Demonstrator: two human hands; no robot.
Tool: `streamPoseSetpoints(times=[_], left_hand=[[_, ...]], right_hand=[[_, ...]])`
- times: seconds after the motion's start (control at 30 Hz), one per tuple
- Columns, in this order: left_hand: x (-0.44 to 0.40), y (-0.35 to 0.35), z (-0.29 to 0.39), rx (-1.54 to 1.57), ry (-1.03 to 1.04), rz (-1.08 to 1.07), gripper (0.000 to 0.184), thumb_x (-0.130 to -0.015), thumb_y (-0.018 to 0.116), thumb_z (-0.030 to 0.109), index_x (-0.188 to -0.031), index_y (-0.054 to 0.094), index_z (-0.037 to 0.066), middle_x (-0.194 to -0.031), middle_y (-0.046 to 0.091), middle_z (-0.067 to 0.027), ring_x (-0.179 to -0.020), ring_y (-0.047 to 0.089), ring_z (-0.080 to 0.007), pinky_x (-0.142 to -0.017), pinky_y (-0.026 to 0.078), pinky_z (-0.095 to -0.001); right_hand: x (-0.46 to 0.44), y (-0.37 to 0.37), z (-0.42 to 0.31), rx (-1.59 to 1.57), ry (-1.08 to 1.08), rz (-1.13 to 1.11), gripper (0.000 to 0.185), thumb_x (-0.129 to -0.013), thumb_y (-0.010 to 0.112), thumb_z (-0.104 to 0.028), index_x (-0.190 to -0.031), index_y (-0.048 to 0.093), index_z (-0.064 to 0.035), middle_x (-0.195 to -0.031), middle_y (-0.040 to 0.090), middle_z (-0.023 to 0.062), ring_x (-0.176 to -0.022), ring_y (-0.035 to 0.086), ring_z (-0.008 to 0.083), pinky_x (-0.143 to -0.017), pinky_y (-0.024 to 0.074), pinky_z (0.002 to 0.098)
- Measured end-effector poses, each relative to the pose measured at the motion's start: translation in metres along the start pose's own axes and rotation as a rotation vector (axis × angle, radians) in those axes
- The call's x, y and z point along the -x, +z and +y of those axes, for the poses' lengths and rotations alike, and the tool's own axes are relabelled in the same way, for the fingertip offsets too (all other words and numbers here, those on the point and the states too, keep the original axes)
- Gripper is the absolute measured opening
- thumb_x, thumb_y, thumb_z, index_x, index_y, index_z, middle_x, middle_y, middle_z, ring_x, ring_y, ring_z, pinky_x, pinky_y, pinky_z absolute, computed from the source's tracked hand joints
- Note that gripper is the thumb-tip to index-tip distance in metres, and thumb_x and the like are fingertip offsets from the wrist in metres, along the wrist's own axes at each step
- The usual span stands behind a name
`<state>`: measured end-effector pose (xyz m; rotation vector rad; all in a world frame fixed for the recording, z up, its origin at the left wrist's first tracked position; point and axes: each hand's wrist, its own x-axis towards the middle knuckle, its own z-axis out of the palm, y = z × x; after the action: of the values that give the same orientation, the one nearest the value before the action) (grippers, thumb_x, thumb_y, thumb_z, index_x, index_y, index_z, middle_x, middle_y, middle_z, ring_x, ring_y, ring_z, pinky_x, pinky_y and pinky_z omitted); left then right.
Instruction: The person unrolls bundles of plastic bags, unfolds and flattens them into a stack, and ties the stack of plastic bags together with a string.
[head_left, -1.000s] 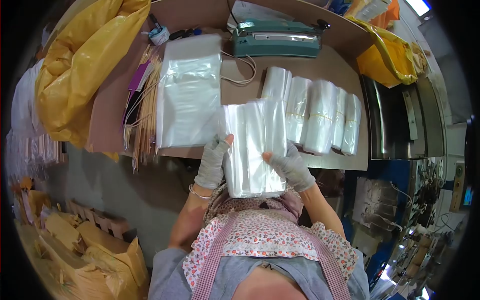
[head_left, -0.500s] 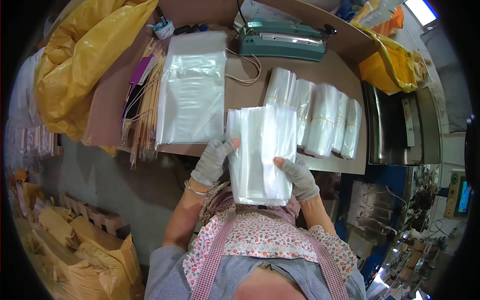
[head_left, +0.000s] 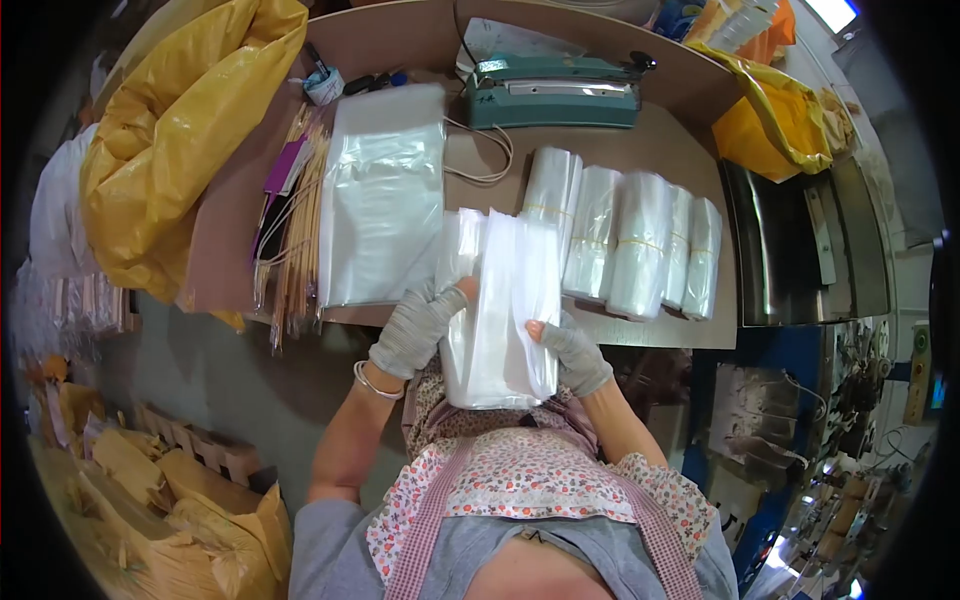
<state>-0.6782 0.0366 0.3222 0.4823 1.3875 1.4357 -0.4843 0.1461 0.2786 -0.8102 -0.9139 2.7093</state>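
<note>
A folded stack of clear plastic bags [head_left: 500, 320] is held upright between my two gloved hands, over my lap at the table's front edge. My left hand [head_left: 422, 325] grips its left side, thumb on the front face. On the right side my right hand [head_left: 572, 352] holds the stack, its thumb pressed on the front and its other fingers partly hidden behind. A flat pile of clear bags [head_left: 383, 200] lies on the table just beyond my left hand. Several rolled bag bundles with thin bands [head_left: 641, 245] lie side by side beyond my right hand.
A green heat sealer [head_left: 555, 92] stands at the back of the table [head_left: 640, 332]. Thin wooden sticks [head_left: 298, 235] lie left of the flat pile. Yellow bags hang over the left side [head_left: 175, 150] and right back corner [head_left: 780, 120]. A dark metal tray [head_left: 775, 240] is at the right.
The held stack has moved slightly left, and its folds have shifted, with the left part now bent beneath my left thumb. Both hands still grip it. The view has shifted a little.
</note>
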Motion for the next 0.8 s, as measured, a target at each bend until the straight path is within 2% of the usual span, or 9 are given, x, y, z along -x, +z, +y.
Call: streamPoseSetpoints(times=[0.07,0.13,0.2,0.27,0.33,0.47,0.53,0.6,0.8], left_hand=[[-0.002,0.007,0.013,-0.115,0.159,0.076,0.034,-0.087,0.063,0.021,-0.11,0.059,-0.004,-0.094,0.065,-0.0066,-0.084,0.059,-0.0134,-0.077,0.048,-0.0302],[0.001,0.009,0.04,-0.814,0.237,0.079,0.034,-0.086,0.061,0.019,-0.107,0.058,-0.007,-0.086,0.066,-0.0184,-0.077,0.064,-0.0268,-0.072,0.049,-0.0353],[0.002,0.017,0.054,-1.009,0.309,0.051,0.032,-0.084,0.06,0.017,-0.105,0.058,-0.008,-0.082,0.063,-0.0224,-0.075,0.063,-0.0331,-0.069,0.049,-0.0382],[0.005,0.026,0.072,-1.205,0.38,0.014,0.031,-0.082,0.059,0.015,-0.103,0.057,-0.009,-0.077,0.06,-0.0263,-0.072,0.062,-0.0394,-0.066,0.049,-0.041],[0.01,0.039,0.095,-1.339,0.581,-0.004,0.024,-0.08,0.058,0.011,-0.094,0.058,-0.008,-0.071,0.058,-0.0263,-0.068,0.059,-0.043,-0.062,0.047,-0.0454],[0.017,0.05,0.127,-1.463,0.549,-0.013,0.019,-0.08,0.058,0.011,-0.085,0.057,-0.007,-0.068,0.057,-0.0253,-0.066,0.059,-0.0412,-0.061,0.046,-0.0454],[0.02,0.055,0.141,-1.534,0.488,0.032,0.016,-0.08,0.059,0.011,-0.08,0.056,-0.005,-0.066,0.057,-0.0243,-0.064,0.059,-0.0399,-0.059,0.046,-0.0439],[0.022,0.053,0.15,-1.521,0.443,0.039,0.018,-0.081,0.06,0.013,-0.08,0.056,-0.004,-0.064,0.055,-0.0244,-0.061,0.057,-0.0396,-0.056,0.045,-0.0413],[0.013,0.012,0.136,-0.931,0.213,0.167,0.027,-0.084,0.064,0.022,-0.091,0.061,-0.003,-0.067,0.057,-0.0035,-0.06,0.053,-0.0116,-0.058,0.043,-0.0267]], right_hand=[[-0.006,0.009,0.001,0.021,-0.061,-0.018,0.065,-0.079,0.071,-0.02,-0.132,0.04,-0.001,-0.12,0.055,0.0082,-0.107,0.055,0.0173,-0.091,0.0456,0.031],[-0.013,0.014,0.005,0.037,-0.126,-0.034,0.065,-0.079,0.07,-0.019,-0.134,0.038,-0.0021,-0.123,0.053,0.0078,-0.11,0.054,0.0175,-0.093,0.0443,0.032],[-0.024,0.008,0.012,-0.137,-0.168,-0.123,0.069,-0.081,0.068,-0.024,-0.137,0.034,-0.0045,-0.13,0.048,0.0088,-0.117,0.049,0.0201,-0.098,0.0407,0.0376],[-0.033,0.008,0.013,-0.281,-0.217,-0.202,0.073,-0.082,0.064,-0.037,-0.139,0.031,-0.0051,-0.136,0.042,0.0115,-0.124,0.043,0.0249,-0.103,0.0358,0.044],[-0.035,0.011,0.01,-0.766,-0.049,-0.293,0.078,-0.083,0.058,-0.052,-0.14,0.031,-0.0064,-0.138,0.04,0.0129,-0.128,0.038,0.0295,-0.106,0.0312,0.0476],[-0.031,0.019,0.008,-0.866,-0.152,-0.44,0.085,-0.079,0.056,-0.062,-0.14,0.031,-0.009,-0.14,0.038,0.0122,-0.128,0.038,0.0296,-0.108,0.03,0.0471],[-0.042,0.01,0.022,-0.602,-0.303,-0.108,0.084,-0.08,0.047,-0.069,-0.14,0.033,-0.0107,-0.14,0.039,0.0081,-0.127,0.039,0.0254,-0.109,0.0298,0.0421],[-0.045,0.0,0.031,-0.686,-0.272,-0.099,0.086,-0.08,0.042,-0.072,-0.14,0.032,-0.0111,-0.14,0.04,0.008,-0.128,0.038,0.0258,-0.109,0.0293,0.0418],[-0.008,0.006,0.001,-0.601,-0.318,-0.096,0.105,-0.064,0.053,-0.081,-0.139,0.034,-0.0094,-0.135,0.045,0.0108,-0.123,0.044,0.0265,-0.105,0.0357,0.0428]])
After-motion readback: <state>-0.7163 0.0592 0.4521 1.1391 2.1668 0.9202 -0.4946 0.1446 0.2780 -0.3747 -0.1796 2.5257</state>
